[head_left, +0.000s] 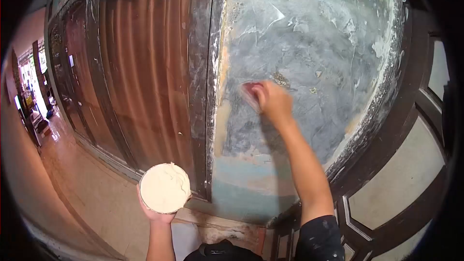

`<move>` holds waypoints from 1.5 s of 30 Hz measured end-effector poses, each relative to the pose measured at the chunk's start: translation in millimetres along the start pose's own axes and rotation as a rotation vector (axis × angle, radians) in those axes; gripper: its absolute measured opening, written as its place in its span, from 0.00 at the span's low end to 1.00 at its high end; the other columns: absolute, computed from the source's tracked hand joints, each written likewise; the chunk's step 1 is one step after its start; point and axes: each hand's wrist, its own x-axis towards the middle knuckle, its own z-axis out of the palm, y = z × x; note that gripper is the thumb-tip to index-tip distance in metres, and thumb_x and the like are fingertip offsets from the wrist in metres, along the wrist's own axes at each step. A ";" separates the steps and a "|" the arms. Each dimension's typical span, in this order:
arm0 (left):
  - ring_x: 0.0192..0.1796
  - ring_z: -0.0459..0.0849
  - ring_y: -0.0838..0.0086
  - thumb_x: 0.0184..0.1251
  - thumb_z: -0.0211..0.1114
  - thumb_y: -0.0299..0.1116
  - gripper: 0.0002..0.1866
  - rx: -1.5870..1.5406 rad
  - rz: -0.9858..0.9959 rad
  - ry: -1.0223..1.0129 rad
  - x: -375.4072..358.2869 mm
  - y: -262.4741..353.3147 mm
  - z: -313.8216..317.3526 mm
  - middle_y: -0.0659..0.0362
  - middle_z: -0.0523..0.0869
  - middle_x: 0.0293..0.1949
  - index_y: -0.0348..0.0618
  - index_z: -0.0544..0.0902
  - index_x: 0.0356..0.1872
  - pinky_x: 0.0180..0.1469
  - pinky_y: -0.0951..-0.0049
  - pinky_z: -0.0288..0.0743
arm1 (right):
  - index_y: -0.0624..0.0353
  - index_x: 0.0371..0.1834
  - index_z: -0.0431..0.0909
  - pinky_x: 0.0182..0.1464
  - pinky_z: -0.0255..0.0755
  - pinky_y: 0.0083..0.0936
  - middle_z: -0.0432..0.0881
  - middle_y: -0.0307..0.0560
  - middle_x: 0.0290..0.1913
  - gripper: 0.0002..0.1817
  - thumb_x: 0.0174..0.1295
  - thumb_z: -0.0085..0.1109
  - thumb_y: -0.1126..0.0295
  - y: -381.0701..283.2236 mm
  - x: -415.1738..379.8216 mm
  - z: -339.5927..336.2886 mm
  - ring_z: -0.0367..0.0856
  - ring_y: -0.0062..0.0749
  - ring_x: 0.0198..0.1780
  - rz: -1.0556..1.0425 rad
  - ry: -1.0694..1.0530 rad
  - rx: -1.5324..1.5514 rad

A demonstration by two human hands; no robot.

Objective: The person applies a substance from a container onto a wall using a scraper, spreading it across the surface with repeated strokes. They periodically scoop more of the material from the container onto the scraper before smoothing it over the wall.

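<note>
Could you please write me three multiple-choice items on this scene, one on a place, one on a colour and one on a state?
1. Where is the right hand?
A. Against the grey plastered wall
B. On the floor
C. Inside the bowl

2. What colour is the paste in the bowl?
A. Black
B. Off-white
C. Green

3. How is the bowl held?
A. Upside down
B. Lying on the ground
C. Cupped from below by the left hand, nearly full

Answers: 1 A, the hand presses a reddish tool to the wall; 2 B, the filling looks creamy white; 3 C, fingers wrap under its rim.
</note>
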 end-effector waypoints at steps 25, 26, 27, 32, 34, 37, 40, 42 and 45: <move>0.79 0.65 0.35 0.68 0.41 0.83 0.55 0.255 -0.366 -0.296 -2.2 -79.2 47.9 0.45 0.62 0.82 0.51 0.60 0.84 0.66 0.07 0.58 | 0.58 0.50 0.84 0.67 0.79 0.42 0.84 0.50 0.56 0.16 0.60 0.60 0.68 -64.1 -89.3 -119.7 0.81 0.53 0.66 -0.760 -0.451 0.186; 0.79 0.65 0.34 0.68 0.41 0.83 0.55 0.297 -0.366 -0.315 -1.8 -82.7 49.1 0.45 0.62 0.82 0.51 0.60 0.84 0.66 0.07 0.58 | 0.58 0.50 0.84 0.67 0.79 0.42 0.84 0.50 0.56 0.16 0.60 0.60 0.68 -62.1 -90.6 -120.9 0.81 0.53 0.66 -0.755 -0.452 0.184; 0.78 0.66 0.34 0.67 0.41 0.83 0.55 0.298 -0.385 -0.340 -0.2 -85.9 51.0 0.44 0.63 0.82 0.50 0.60 0.84 0.65 0.07 0.60 | 0.58 0.50 0.84 0.67 0.79 0.41 0.84 0.50 0.56 0.15 0.60 0.60 0.68 -59.8 -92.2 -121.6 0.81 0.52 0.66 -0.753 -0.446 0.179; 0.77 0.68 0.33 0.67 0.40 0.83 0.55 0.287 -0.432 -0.358 0.1 -105.4 63.6 0.44 0.63 0.82 0.50 0.60 0.84 0.64 0.08 0.61 | 0.58 0.48 0.84 0.64 0.81 0.43 0.84 0.50 0.56 0.15 0.59 0.61 0.68 -47.3 -91.1 -131.2 0.81 0.52 0.66 -0.769 -0.426 0.118; 0.76 0.68 0.30 0.70 0.42 0.81 0.54 0.183 -0.451 -0.302 -1.2 -113.5 68.0 0.40 0.63 0.81 0.48 0.61 0.83 0.60 0.08 0.66 | 0.58 0.48 0.84 0.64 0.81 0.44 0.84 0.50 0.56 0.14 0.59 0.61 0.68 -43.9 -87.6 -138.5 0.81 0.52 0.65 -0.770 -0.426 0.098; 0.75 0.69 0.30 0.69 0.43 0.82 0.55 0.179 -0.469 -0.292 -0.6 -124.6 70.8 0.40 0.64 0.81 0.48 0.61 0.83 0.60 0.09 0.66 | 0.59 0.47 0.84 0.64 0.82 0.44 0.84 0.49 0.56 0.14 0.59 0.62 0.67 -35.7 -85.5 -146.9 0.81 0.52 0.65 -0.760 -0.419 0.082; 0.75 0.69 0.28 0.69 0.43 0.82 0.55 0.129 -0.490 -0.299 2.3 -134.2 70.8 0.39 0.64 0.80 0.48 0.61 0.83 0.61 0.09 0.67 | 0.59 0.46 0.84 0.63 0.82 0.44 0.85 0.49 0.55 0.14 0.58 0.62 0.67 -25.5 -83.8 -152.0 0.81 0.51 0.65 -0.743 -0.406 0.083; 0.74 0.70 0.28 0.68 0.43 0.82 0.55 0.113 -0.500 -0.308 4.1 -140.7 72.2 0.39 0.64 0.80 0.47 0.61 0.83 0.61 0.10 0.67 | 0.59 0.46 0.84 0.63 0.82 0.43 0.85 0.49 0.55 0.14 0.58 0.62 0.67 -19.0 -83.2 -154.4 0.81 0.50 0.65 -0.738 -0.403 0.082; 0.72 0.72 0.29 0.68 0.43 0.82 0.55 0.267 -0.481 -0.352 6.8 -149.2 76.2 0.39 0.67 0.79 0.48 0.62 0.83 0.59 0.09 0.68 | 0.59 0.46 0.84 0.63 0.83 0.42 0.85 0.49 0.55 0.14 0.58 0.63 0.67 -9.8 -82.8 -156.6 0.81 0.50 0.65 -0.737 -0.370 0.058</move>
